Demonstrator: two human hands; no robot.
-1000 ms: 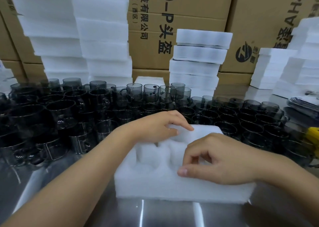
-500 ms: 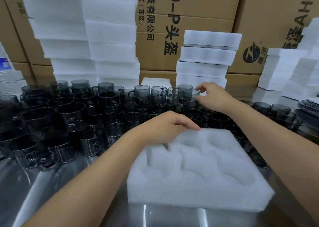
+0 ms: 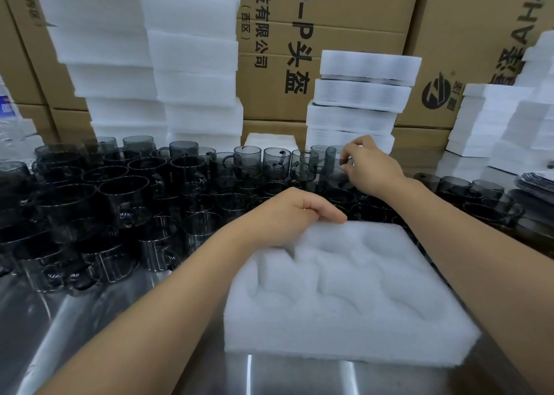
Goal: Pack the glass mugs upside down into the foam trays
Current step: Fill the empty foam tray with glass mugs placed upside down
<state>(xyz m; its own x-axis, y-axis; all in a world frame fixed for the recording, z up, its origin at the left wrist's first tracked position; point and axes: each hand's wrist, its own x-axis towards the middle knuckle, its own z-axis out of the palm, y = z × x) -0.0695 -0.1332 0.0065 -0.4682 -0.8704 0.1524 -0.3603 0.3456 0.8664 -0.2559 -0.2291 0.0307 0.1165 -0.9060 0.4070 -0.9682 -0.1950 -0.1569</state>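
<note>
As they stand crowded on the steel table (image 3: 90, 334), glass mugs (image 3: 245, 162): dozens, uncountable.
Foam tray (image 3: 344, 343): one, just before them.
Left hand (image 3: 287, 214): gripping tray's far corner.
Right hand (image 3: 371, 168): pinching one back-row mug (image 3: 333, 162).

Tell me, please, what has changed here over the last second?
The right hand left the near edge of the foam tray and reached forward to the back row, its fingers now curled at a glass mug; whether it grips is unclear. The left hand stays resting on the tray's far corner, and the tray is still empty.
</note>
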